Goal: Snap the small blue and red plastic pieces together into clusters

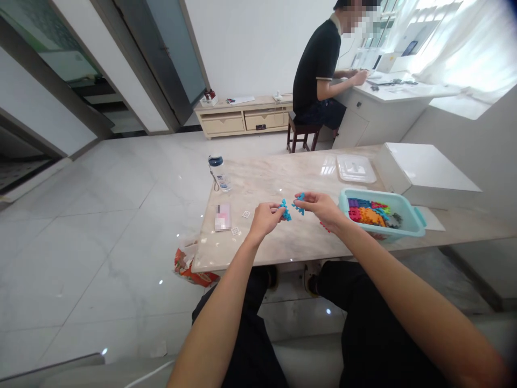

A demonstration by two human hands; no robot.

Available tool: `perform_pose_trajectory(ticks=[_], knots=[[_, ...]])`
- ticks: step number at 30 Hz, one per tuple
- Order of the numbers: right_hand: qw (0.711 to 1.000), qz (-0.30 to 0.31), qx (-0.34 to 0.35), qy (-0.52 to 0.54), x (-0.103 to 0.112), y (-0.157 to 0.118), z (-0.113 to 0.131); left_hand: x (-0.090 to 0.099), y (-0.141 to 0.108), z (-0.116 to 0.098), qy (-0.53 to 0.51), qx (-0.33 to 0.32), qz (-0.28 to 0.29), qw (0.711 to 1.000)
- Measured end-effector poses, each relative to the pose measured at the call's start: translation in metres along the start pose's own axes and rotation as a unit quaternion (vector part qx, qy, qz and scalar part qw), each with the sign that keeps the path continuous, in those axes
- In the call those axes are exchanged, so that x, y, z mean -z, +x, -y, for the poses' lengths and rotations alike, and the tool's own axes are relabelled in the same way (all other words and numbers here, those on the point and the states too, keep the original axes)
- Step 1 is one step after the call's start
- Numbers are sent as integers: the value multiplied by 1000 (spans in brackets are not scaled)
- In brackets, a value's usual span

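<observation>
Head view: marble surface [266,168] leaves room between work and far edge; turquoise basin [398,233] sits rightward, by near edge. Left hand [265,220] pinches one blue piece [286,211], right hand [323,207] a second blue piece [300,205], gap between, above surface's left half. Both small, bright, notch-edged.

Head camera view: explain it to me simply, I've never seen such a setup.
There is no machine: a person's own bare left hand and right hand do the work. The single picture comes from a camera worn on that person's head, looking forward and down. The left holds one blue toothed piece, the right another blue piece. On the table are a bottle, a white box and a turquoise tub of colourful pieces.
</observation>
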State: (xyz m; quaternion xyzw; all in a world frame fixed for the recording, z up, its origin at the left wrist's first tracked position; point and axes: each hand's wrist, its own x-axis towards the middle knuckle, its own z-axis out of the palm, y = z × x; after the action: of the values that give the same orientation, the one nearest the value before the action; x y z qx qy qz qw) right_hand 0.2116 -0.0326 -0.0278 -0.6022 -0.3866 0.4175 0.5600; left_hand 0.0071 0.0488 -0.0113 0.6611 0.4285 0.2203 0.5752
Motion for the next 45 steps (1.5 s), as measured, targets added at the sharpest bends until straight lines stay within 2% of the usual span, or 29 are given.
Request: perform_pose_trajectory(ticks=[4, 8, 14, 16, 19, 24, 28, 30, 36, 45], knots=[[998, 4, -28, 52, -4, -31, 2, -17, -14, -6, -66, -2, 17, 998], [994, 14, -39, 106, 1, -41, -3, -35, -24, -10, -77, -10, 29, 997], [997, -4, -47, 60, 9, -48, -8, -51, -25, -22, -81, -24, 48, 995], [998, 11, -31, 58, 12, -50, -9, -54, -24, -25, -83, -29, 55, 995], [999, 39, 17, 21, 16, -49, -9, -56, -23, -30, -81, -27, 57, 995], [988, 66, 99, -100, 20, -49, -7, -54, -21, -29, -75, -9, 64, 995], [966, 103, 138, -190, 13, -57, -1, -50, -18, -22, -27, -29, 5, 999], [957, 101, 147, -230, 7, -61, 1, -48, -19, -20, 5, -51, -11, 999], [941, 25, 145, -306, -2, -64, 1, -50, -31, -22, 59, -103, 5, 993], [941, 29, 145, -306, -3, -59, -1, -51, -34, -25, 88, -135, -12, 987]])
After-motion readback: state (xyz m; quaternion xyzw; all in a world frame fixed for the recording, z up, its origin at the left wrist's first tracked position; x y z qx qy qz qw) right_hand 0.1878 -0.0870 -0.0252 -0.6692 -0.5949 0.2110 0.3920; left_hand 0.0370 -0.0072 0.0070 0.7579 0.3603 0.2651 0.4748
